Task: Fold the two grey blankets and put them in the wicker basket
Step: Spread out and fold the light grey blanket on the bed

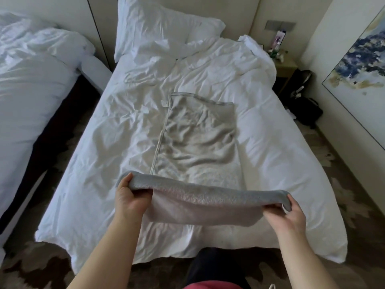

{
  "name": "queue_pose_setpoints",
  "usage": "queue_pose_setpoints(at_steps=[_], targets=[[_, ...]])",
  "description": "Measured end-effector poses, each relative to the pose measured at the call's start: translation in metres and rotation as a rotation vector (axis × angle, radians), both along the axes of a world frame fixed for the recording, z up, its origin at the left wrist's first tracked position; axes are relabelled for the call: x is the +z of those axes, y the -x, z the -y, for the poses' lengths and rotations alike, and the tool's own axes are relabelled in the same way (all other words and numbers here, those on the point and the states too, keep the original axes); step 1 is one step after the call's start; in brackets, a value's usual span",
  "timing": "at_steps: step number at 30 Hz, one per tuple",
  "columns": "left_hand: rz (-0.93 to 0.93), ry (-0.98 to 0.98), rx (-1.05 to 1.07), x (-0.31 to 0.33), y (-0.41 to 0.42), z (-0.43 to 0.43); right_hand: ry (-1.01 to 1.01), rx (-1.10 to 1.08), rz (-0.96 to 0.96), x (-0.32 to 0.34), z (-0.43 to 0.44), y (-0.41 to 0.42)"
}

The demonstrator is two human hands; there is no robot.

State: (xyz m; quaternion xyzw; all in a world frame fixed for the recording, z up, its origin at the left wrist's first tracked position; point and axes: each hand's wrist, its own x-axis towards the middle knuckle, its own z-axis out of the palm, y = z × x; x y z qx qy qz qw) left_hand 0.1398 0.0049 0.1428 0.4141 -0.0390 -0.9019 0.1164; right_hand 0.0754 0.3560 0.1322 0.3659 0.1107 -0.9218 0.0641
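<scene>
A grey blanket (198,138) lies spread lengthwise on the white bed (270,163), wrinkled, with a pale trimmed edge along its left and far sides. Its near end is lifted off the bed and curled back toward the far end. My left hand (131,197) grips the near left corner. My right hand (285,213) grips the near right corner. The fabric sags a little between the two hands. I see only this one grey blanket. No wicker basket is in view.
A white pillow (158,30) lies at the head of the bed. A second bed (31,90) stands to the left across a dark gap. On the right are a nightstand (285,67), dark bags (306,109) on the floor and a framed painting (358,65).
</scene>
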Motion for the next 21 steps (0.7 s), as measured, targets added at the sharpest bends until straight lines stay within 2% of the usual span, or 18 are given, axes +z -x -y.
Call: queue_pose_setpoints(at_steps=[7, 11, 16, 21], targets=[[0.005, 0.089, 0.046, -0.03, 0.116, 0.027, -0.041, 0.013, 0.131, -0.026, 0.031, 0.135], [0.181, 0.171, -0.032, -0.078, 0.169, 0.032, -0.193, 0.142, 0.246, -0.073, 0.048, 0.197], [0.427, 0.157, -0.138, -0.14, 0.192, 0.015, -0.378, 0.347, 0.398, -0.135, 0.055, 0.222], [0.479, 0.119, -0.136, -0.16, 0.18, 0.006, -0.406, 0.381, 0.414, -0.153, 0.052, 0.217]])
